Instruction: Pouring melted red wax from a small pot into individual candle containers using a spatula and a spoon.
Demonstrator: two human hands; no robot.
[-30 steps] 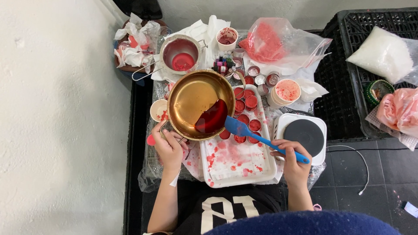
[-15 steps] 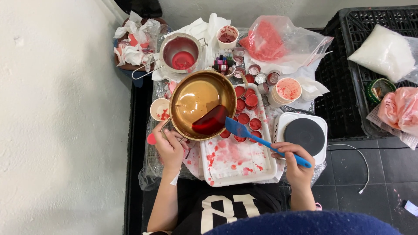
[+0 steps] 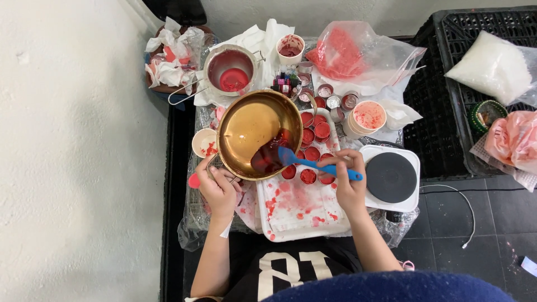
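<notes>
The left hand [image 3: 217, 190] grips a tilted brass pan [image 3: 260, 134] by its handle so red liquid pools low, where the right hand [image 3: 349, 187], closed around a blue spatula [image 3: 313, 163], scrapes it above small tins [image 3: 313, 134].

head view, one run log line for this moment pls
left hand: grips handle of tilted gold pan | right hand: holds blue spatula, blade in red liquid | below: white tray of small red-filled cups

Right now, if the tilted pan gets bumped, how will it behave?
The pan is held by its handle in the left hand alone, so it would probably swing. The red liquid pooled at its low edge would likely slosh onto the tray.
</notes>
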